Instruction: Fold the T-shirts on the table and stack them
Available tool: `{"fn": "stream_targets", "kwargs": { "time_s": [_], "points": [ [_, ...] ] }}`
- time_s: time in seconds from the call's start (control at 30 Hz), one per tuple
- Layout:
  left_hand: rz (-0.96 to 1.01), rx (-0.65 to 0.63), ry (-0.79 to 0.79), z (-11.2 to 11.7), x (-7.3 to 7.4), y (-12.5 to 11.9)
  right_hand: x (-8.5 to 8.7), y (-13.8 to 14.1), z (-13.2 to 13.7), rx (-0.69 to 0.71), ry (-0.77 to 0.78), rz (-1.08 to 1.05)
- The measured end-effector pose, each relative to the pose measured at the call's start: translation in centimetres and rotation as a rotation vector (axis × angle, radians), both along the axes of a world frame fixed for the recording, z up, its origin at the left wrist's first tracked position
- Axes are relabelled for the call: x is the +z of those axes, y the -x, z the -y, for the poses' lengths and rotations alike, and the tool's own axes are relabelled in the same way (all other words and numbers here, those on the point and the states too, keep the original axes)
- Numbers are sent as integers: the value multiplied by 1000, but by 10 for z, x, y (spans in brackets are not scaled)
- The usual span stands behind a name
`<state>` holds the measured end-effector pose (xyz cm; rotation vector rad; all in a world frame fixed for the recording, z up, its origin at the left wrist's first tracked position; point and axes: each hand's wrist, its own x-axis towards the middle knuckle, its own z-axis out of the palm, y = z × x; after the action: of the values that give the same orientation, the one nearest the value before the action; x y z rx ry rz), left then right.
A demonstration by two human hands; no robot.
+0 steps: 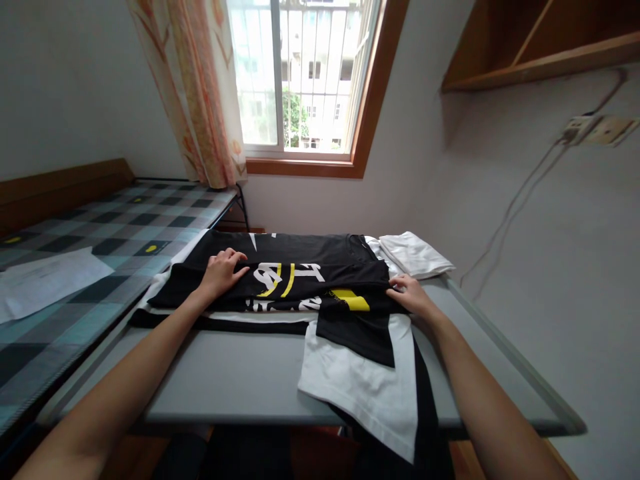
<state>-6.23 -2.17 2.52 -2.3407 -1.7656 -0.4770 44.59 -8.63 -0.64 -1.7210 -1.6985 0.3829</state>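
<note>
A black T-shirt (295, 248) with white and yellow print lies on the table, its near side folded over on itself. My left hand (223, 275) rests on the left part of the fold, thumb and fingers apart, touching the cloth. At the fold's right end, my right hand (411, 295) has its fingers closed on the black cloth edge. Below the shirt are layers of white and black cloth. A white sleeve (363, 373) and a black one spread toward me, hanging past the table's front edge. What the curled right fingertips grip underneath is partly hidden.
A folded white cloth (415, 253) lies at the back right of the grey table (235, 377). To the left stands a bed with a checked mattress (150, 227) and paper sheets (50, 280). A window, a curtain (205, 93) and a wall socket with a cable surround the table.
</note>
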Motion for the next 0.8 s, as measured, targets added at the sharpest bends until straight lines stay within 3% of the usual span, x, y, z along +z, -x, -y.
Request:
{"fn": "stream_targets", "kwargs": {
  "time_s": [0.1, 0.23, 0.3, 0.43, 0.67, 0.8],
  "points": [
    [-4, 81, 33, 4, 11, 29, 5, 0, 0, 26, -32, -170],
    [-7, 427, 94, 0, 21, 87, 8, 6, -4, -39, -55, -239],
    [63, 524, 153, -3, 23, 112, 6, 9, -6, -55, -69, -214],
    [297, 477, 285, -5, 28, 138, 1, 11, -8, -45, -41, -228],
    [575, 429, 514, -3, 44, 133, 0, 12, -6, -14, -40, -234],
    [814, 352, 407, -5, 46, 126, -3, 12, -7, -49, -96, -229]
  ]
}}
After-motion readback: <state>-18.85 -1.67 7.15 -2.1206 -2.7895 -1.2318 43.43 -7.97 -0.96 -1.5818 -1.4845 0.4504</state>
